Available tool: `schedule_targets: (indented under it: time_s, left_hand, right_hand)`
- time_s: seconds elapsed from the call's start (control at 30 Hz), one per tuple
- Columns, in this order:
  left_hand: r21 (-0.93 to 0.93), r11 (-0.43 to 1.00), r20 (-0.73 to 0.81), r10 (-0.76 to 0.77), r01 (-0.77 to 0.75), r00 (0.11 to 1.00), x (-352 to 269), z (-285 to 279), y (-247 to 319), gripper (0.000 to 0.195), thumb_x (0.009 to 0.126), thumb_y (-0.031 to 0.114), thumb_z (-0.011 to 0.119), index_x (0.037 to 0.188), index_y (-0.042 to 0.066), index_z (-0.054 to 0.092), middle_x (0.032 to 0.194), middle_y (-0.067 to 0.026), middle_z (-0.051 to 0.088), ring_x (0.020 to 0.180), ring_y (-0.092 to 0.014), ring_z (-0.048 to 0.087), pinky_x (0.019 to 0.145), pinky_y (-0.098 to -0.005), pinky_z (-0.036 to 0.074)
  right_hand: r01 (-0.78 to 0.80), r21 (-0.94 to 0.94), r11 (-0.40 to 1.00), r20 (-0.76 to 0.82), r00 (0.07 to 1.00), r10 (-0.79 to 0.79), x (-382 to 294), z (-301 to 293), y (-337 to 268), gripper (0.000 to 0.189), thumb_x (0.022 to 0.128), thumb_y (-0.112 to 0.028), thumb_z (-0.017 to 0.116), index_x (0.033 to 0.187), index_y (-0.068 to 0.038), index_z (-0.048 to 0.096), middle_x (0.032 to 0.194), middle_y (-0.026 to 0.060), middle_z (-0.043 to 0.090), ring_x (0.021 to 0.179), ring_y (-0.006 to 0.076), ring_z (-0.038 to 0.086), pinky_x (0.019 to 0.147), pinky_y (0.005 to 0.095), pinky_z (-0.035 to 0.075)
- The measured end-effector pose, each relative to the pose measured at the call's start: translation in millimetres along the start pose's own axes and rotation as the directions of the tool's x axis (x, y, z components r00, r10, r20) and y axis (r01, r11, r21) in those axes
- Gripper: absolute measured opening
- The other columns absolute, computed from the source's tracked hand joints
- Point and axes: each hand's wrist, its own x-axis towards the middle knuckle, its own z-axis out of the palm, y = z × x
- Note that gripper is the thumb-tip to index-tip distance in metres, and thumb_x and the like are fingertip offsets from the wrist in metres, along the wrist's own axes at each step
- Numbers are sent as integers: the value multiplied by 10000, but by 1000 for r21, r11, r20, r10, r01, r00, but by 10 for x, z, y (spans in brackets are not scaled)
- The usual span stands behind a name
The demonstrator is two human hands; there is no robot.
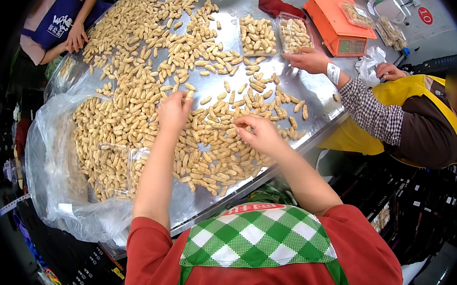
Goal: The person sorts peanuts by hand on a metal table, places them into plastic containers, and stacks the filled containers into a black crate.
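Unshelled peanuts (pixel 213 133) are spread in a broad layer over a metal table (pixel 192 203) before me. My left hand (pixel 174 113) is over the middle of the layer, a single peanut (pixel 189 95) at its thumb and fingertips. To the right, my right hand (pixel 259 133) hovers low over more peanuts, thumb and fingers slightly apart with nothing visible between them. Left of my left forearm, a clear plastic clamshell box (pixel 113 147) rests among the peanuts. Whether the peanuts seen through it lie inside or beneath, I cannot tell.
A large clear plastic bag (pixel 48 157) drapes over the left edge. Two filled boxes (pixel 258 36) (pixel 295 35) stand by an orange scale (pixel 336 25) and a dark red cloth (pixel 279 7). A co-worker's hand (pixel 307 60) touches one box; another person's hands (pixel 76 38) rest at the far left edge.
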Motion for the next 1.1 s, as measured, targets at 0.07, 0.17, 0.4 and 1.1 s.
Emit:
schedule_targets:
  time_s: [0.07,0.17,0.4,1.1]
  left_hand:
    - [-266,950,142,-129,164,981,-133,67,119,227,866,231,662,1010,60,633,885,-59,649,797,-157,607,689,-300,490]
    - [-733,630,323,-10,257,946,-392,206,372,238,919,245,626,1040,39,615,840,4,606,758,-75,531,670,-221,441]
    - [-801,392,459,-84,453,884,-404,209,627,154,910,245,649,961,100,638,789,85,571,651,0,440,568,-162,352]
    - [309,947,-293,185,-90,938,840,319,-267,579,843,358,642,1336,97,486,1416,-165,414,1283,-357,392,1020,-453,359]
  right_hand:
    - [-91,134,987,16,996,90,91,50,27,283,869,-212,647,1096,-43,654,1031,97,677,921,210,643,816,318,499]
    - [-125,508,852,25,991,131,313,197,49,325,909,-229,625,1151,-12,628,1063,78,675,948,162,624,832,298,486]
    - [-235,810,537,217,971,98,575,191,270,282,917,-207,634,1111,-2,632,977,9,651,893,78,586,806,230,474]
    - [-333,932,143,295,926,234,505,-656,923,202,926,-257,538,968,-70,604,856,28,604,786,133,591,674,276,474]
